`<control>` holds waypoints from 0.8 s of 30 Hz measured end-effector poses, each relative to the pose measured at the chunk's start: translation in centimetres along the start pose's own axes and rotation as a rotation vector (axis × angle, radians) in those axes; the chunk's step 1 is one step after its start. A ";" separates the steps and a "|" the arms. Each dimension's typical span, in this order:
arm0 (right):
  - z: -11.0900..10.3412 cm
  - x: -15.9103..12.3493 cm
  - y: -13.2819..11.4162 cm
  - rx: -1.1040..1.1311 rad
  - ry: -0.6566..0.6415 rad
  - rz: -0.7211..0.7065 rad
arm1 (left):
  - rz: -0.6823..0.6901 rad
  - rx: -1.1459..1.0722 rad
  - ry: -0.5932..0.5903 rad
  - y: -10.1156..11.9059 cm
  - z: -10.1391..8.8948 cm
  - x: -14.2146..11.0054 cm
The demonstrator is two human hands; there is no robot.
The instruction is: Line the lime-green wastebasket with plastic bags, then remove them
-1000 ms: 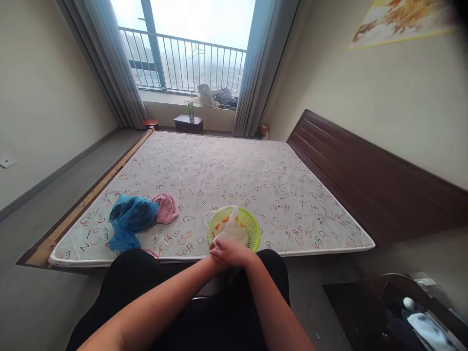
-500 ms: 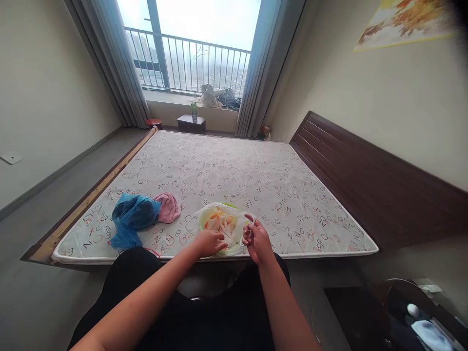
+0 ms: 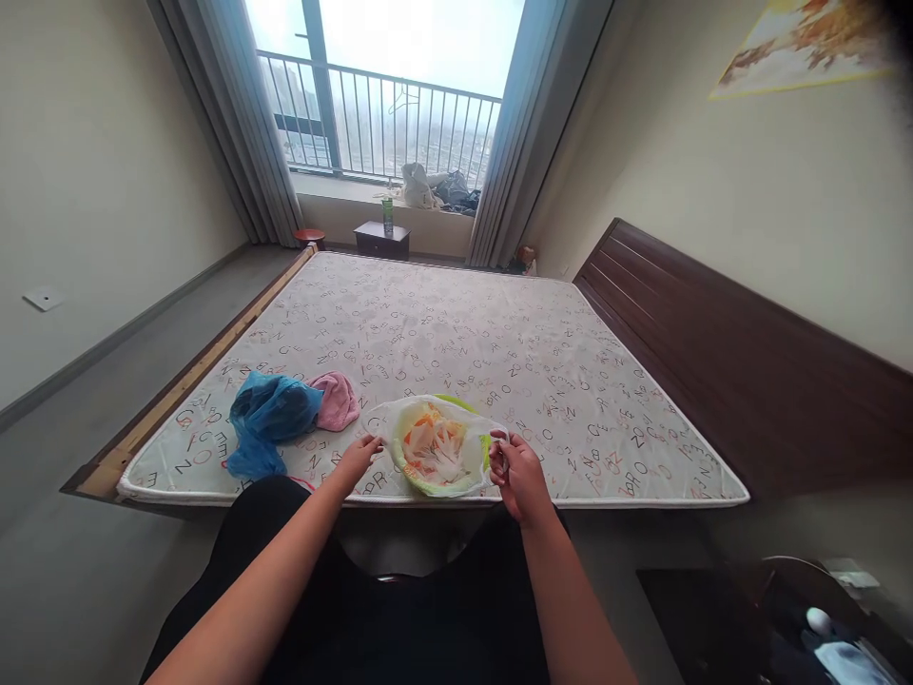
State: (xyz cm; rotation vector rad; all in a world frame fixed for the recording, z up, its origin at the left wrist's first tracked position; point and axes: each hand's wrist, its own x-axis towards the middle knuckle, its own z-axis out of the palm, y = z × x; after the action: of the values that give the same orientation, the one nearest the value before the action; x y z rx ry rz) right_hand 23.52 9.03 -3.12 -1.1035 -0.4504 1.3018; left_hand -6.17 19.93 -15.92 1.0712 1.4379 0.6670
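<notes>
A white plastic bag (image 3: 463, 466) lines a green bin (image 3: 455, 401) near the front edge of the mattress, with orange and whitish scraps (image 3: 432, 440) inside. My left hand (image 3: 361, 458) pinches the bag's left handle, pulled out to the side. My right hand (image 3: 518, 472) has its fingers curled around the bag's right handle. Left of the bin lie a blue plastic bag (image 3: 269, 419) and a pink cloth (image 3: 335, 401), touching each other.
The letter-patterned mattress (image 3: 442, 323) spans the bed, with a dark wooden headboard (image 3: 713, 304) on the right. Beyond it stands a small nightstand (image 3: 382, 242) with a green bottle (image 3: 387, 215). A dark low table (image 3: 703, 618) is at lower right.
My left hand has moved from over the bag's opening to its left handle. The bag's mouth is now spread wider. My right hand has stayed at the right handle.
</notes>
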 end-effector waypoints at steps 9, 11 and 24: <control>0.4 1.5 -1.5 -0.350 0.172 -0.273 | 0.390 -0.572 0.267 7.2 -0.8 -0.8; 0.8 1.2 -1.7 -0.583 0.189 -0.382 | 0.425 -0.578 0.114 8.7 0.1 -2.1; 5.3 1.0 -0.4 -0.985 -0.378 -0.617 | 0.503 -0.174 -0.361 11.2 3.8 -6.8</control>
State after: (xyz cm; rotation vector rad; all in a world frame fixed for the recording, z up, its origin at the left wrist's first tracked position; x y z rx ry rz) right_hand 19.76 12.08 -0.70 -1.3264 -1.6925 0.6922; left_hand -0.48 17.86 -3.72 1.3473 0.7871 0.8814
